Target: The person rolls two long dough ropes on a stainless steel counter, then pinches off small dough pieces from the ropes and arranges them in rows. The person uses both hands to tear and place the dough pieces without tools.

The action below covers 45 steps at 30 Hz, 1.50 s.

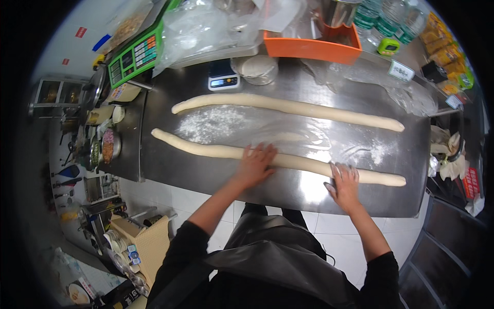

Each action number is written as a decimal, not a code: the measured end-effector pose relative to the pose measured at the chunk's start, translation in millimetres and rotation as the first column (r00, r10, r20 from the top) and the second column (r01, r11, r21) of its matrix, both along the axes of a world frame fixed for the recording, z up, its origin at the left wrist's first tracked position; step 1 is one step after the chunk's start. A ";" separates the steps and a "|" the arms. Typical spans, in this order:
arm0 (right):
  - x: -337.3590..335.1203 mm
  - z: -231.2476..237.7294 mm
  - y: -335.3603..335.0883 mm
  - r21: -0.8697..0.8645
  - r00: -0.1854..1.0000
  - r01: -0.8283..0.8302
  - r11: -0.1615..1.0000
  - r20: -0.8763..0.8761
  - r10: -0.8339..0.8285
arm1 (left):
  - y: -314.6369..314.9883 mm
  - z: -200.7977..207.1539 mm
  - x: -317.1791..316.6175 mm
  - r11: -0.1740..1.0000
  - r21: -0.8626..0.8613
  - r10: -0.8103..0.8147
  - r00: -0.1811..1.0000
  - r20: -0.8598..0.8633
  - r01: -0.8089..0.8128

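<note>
While the left hand [256, 164] lies flat and open on the near dough rope [216, 150], the right hand [343, 184] grips a metal scraper [334, 172] against it. This looks like portioning; the next cut likely needs a steady downward press through the rope.

glossy steel table [288, 195], matt dough rope [216, 150]

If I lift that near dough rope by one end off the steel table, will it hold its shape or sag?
It would likely sag and stretch: the near dough rope is long, thin and already wavy. It may roll easily, being round, under the left hand lying flat on it. The flour patch on the steel table suggests tackiness. The right hand holds what looks like a scraper.
</note>
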State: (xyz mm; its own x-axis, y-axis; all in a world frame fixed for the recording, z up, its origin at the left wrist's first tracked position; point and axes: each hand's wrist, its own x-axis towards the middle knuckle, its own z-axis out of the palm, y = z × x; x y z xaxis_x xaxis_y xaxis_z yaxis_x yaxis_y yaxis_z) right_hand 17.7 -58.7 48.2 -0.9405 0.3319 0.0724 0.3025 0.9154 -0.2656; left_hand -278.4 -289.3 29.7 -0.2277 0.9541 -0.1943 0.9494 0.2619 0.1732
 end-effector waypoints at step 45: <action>-255.3 -21.2 -273.2 -0.358 0.999 0.030 0.933 0.041 -0.017 | -243.9 25.7 -355.4 0.959 -0.220 -0.189 0.981 -0.034 0.177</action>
State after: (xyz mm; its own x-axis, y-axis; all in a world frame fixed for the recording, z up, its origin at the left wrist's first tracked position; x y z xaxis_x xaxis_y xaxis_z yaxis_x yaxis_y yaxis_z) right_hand -237.6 -331.9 27.1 -0.9319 0.3515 -0.0896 0.3384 0.7536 -0.5636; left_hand -633.8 -533.2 55.5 -0.0687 0.9177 -0.3913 0.9910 0.1079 0.0789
